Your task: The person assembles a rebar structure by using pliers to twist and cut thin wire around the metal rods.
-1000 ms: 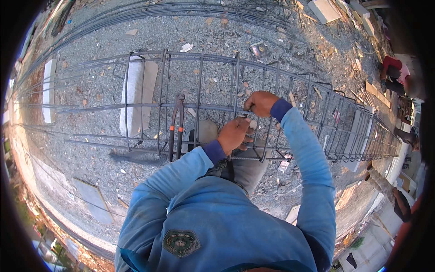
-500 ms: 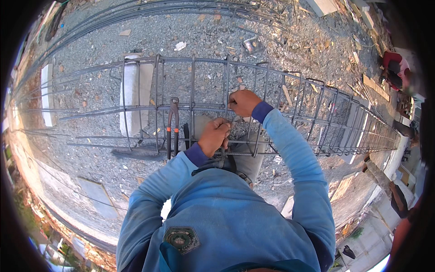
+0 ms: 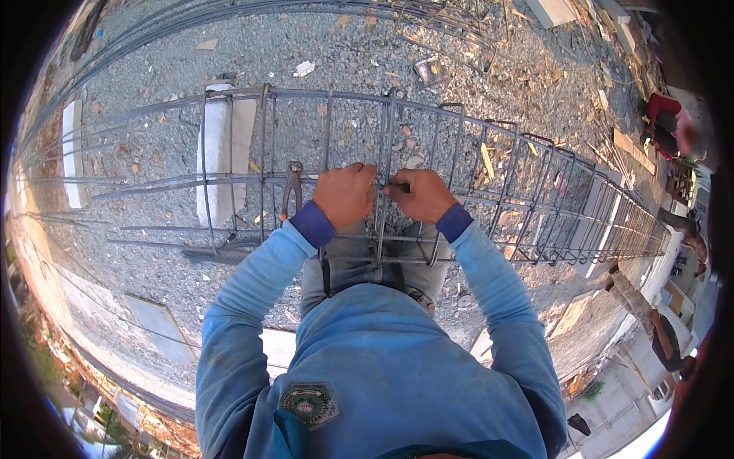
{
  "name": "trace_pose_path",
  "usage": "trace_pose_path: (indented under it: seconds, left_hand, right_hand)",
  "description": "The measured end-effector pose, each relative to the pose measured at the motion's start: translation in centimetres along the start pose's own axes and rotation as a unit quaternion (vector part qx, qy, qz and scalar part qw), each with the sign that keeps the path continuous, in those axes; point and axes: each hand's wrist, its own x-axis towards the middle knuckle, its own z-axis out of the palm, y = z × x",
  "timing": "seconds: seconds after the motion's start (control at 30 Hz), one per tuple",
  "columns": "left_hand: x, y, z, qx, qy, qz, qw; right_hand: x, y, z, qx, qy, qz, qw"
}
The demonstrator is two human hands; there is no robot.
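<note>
A long steel rebar cage [image 3: 388, 138] runs across in front of me, its square stirrups set along lengthwise bars. At a stirrup's crossing with the middle bar, my left hand [image 3: 345, 195] is closed with fingers curled at its left side. Opposite it, my right hand [image 3: 419, 196] pinches at the same crossing, thumb and forefinger together. Whatever the fingertips hold is too small to make out. A pair of pincers [image 3: 293, 182] hangs on the middle bar left of my left hand, its handles partly hidden by my cuff.
A pale block [image 3: 215, 161] lies under the cage at left, and another [image 3: 73, 153] farther left. Loose long bars [image 3: 191, 27] stretch across the far gravel. Wood scraps [image 3: 487, 162] litter the ground. Other people [image 3: 667, 126] are at the right edge.
My left hand has moved up and left from the near side of the cage to the middle bar. My right hand has shifted slightly right and down, and the hands are now level.
</note>
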Motion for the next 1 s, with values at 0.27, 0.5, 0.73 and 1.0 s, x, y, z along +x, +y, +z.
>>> trace_pose_path:
  seconds: [0.27, 0.5, 0.73, 1.0]
  left_hand:
    - [1.1, -0.8, 2.1, 0.004, 0.122, 0.07, 0.99]
    - [2.2, 0.0, 1.6, -0.082, -0.122, -0.098, 0.984]
    - [3.9, -0.3, 1.1, -0.048, -0.243, 0.022, 0.969]
    - [2.7, -2.7, 4.5, 0.069, 0.019, 0.186, 0.98]
  right_hand:
    - [-0.7, -1.2, 2.4, -0.065, 0.136, 0.041, 0.988]
    - [-1.4, -0.3, 4.4, -0.138, 0.231, -0.035, 0.963]
    - [-3.2, -2.5, 6.3, -0.293, 0.233, 0.0, 0.927]
    - [-1.8, -0.2, 6.2, -0.299, 0.254, -0.006, 0.92]
